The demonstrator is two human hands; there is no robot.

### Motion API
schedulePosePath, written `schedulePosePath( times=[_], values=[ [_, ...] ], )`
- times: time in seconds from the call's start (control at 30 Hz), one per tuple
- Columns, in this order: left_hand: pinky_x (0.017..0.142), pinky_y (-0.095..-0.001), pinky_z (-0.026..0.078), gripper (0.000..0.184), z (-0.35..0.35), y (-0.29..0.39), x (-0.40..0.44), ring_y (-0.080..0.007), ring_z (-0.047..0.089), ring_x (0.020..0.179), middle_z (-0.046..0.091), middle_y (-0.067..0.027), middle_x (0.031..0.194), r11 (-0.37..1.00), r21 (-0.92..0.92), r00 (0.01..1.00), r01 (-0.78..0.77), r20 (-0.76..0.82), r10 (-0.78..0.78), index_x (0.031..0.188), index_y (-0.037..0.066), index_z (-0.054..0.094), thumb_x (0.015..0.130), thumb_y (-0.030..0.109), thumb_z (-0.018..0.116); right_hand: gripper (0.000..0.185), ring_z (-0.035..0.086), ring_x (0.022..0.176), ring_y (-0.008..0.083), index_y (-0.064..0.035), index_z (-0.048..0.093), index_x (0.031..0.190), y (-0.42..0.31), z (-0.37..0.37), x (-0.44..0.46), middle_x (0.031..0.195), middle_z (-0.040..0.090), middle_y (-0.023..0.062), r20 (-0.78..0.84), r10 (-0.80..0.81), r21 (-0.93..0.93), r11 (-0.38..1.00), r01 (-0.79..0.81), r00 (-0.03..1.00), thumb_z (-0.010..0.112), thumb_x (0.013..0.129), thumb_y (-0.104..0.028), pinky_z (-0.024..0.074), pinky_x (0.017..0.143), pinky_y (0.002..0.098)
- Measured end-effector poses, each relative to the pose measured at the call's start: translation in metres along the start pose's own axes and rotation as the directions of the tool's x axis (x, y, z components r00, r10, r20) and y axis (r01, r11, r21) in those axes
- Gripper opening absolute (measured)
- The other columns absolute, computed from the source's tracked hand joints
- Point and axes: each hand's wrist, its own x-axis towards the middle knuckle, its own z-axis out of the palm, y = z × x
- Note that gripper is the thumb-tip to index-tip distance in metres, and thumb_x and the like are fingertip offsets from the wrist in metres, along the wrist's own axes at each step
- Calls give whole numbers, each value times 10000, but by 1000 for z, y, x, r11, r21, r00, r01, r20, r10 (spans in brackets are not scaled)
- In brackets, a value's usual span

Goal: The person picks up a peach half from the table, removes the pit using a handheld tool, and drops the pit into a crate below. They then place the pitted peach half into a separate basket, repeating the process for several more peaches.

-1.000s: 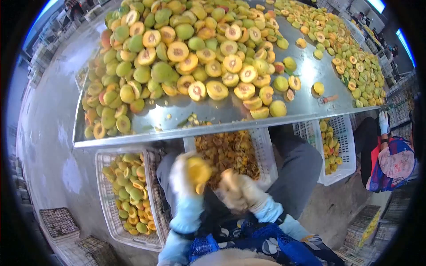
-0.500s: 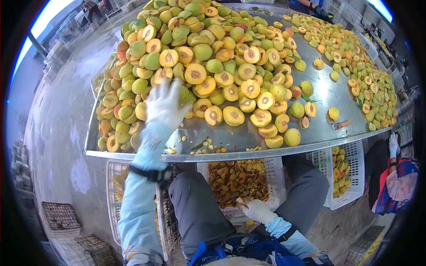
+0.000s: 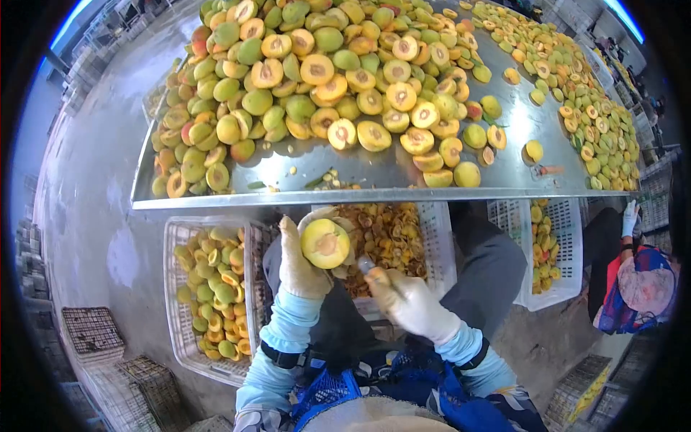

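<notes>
My left hand (image 3: 304,265), in a pale glove, is closed round a halved fruit (image 3: 325,243) whose cut face and brown centre face up. Just right of it, my gloved right hand (image 3: 417,301) grips a small tool (image 3: 376,276) with a brownish handle; its metal end points at the fruit. Both hands are in front of the metal table edge, over a white crate (image 3: 437,241) of brown and yellow fruit scraps (image 3: 392,234). On the table (image 3: 288,171) lies a large heap of green and yellow fruit (image 3: 302,86), many pieces cut open.
Left of my legs stands a crate (image 3: 171,295) of fruit halves. Another white crate (image 3: 572,252) is on the right, near a co-worker (image 3: 644,281). A second fruit heap (image 3: 597,129) and a brown-handled tool (image 3: 549,171) lie on the table's right.
Half a second ago my left hand was reaching over the heap; now it is back before the table with a halved fruit. My right hand has risen beside it, and the view has shifted.
</notes>
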Motion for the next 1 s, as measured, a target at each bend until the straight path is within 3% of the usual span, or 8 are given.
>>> schedulePosePath(
  times=[0.17, 0.27, 0.37, 0.47, 0.5, 0.63, 0.73, 1.0],
  values=[
    [744, -326, 512, 632, 1, -23, -18, -215, 579, 852, 592, -143, 1016, 991, 53, 991, -121, 69, 118, 1133, 38, 513, 924, 617, 371, 247, 609, 608, 406, 0, 522, 954, -12, 18, 4, 639, 593, 212, -30, -16, -372, 928, 4, 999, 580, 920, -237, 484, 529, 434],
    [825, -327, 494, 588, -8, -28, -19, -207, 581, 926, 596, -145, 1056, 971, 109, 973, -211, 115, 199, 1159, 22, 505, 949, 559, 386, 242, 615, 618, 394, -6, 521, 976, -9, 26, 2, 664, 600, 204, -95, -5, -316, 948, -26, 995, 582, 916, -232, 485, 530, 437],
    [852, -319, 485, 546, -15, -30, -22, -199, 579, 964, 597, -139, 1081, 936, 217, 960, -276, 102, 259, 1174, 13, 515, 969, 503, 388, 224, 613, 614, 387, -15, 525, 974, -13, 33, 13, 705, 612, 192, -334, -226, -214, 964, 159, 915, 600, 893, -211, 483, 526, 440],
    [866, -304, 476, 520, -1, -27, -34, -187, 580, 983, 599, -131, 1103, 835, 518, 978, -184, 9, 210, 1184, -8, 524, 981, 451, 388, 242, 622, 632, 382, 1, 542, 1041, -10, 36, 27, 717, 608, 183, -263, -209, -357, 928, 106, 942, 621, 865, -144, 488, 537, 408],
    [853, -287, 477, 501, -19, -50, -19, -180, 589, 957, 608, -122, 1089, 862, 386, 941, -329, 58, 333, 1184, -17, 533, 985, 421, 393, 204, 622, 627, 378, -43, 553, 985, -10, 42, 30, 736, 622, 187, -297, -281, -435, 891, 133, 912, 639, 836, -152, 491, 533, 424],
    [801, -286, 495, 495, -26, -50, -13, -180, 597, 897, 621, -121, 1027, 871, 339, 927, -355, 4, 376, 1173, -9, 527, 984, 429, 394, 185, 621, 623, 373, -24, 560, 931, -3, 52, 12, 719, 613, 201, -121, -298, -234, 936, 265, 947, 647, 837, -158, 490, 538, 411],
    [782, -304, 498, 523, -13, -35, -21, -180, 576, 869, 595, -108, 959, 992, -71, 989, -107, -106, 99, 1144, 25, 523, 975, 497, 375, 231, 618, 630, 383, -8, 544, 960, -6, 31, -3, 722, 612, 208, -195, -94, -121, 990, 71, 976, 636, 863, -196, 490, 545, 409],
    [808, -297, 488, 456, -21, -44, -18, -180, 585, 893, 607, -117, 1001, 947, 204, 969, -247, 22, 247, 1160, -7, 533, 981, 399, 427, 252, 588, 573, 415, 3, 461, 883, 13, 34, 2, 609, 559, 229, -77, -37, -411, 912, 2, 996, 545, 930, -229, 443, 477, 467]
  ],
)
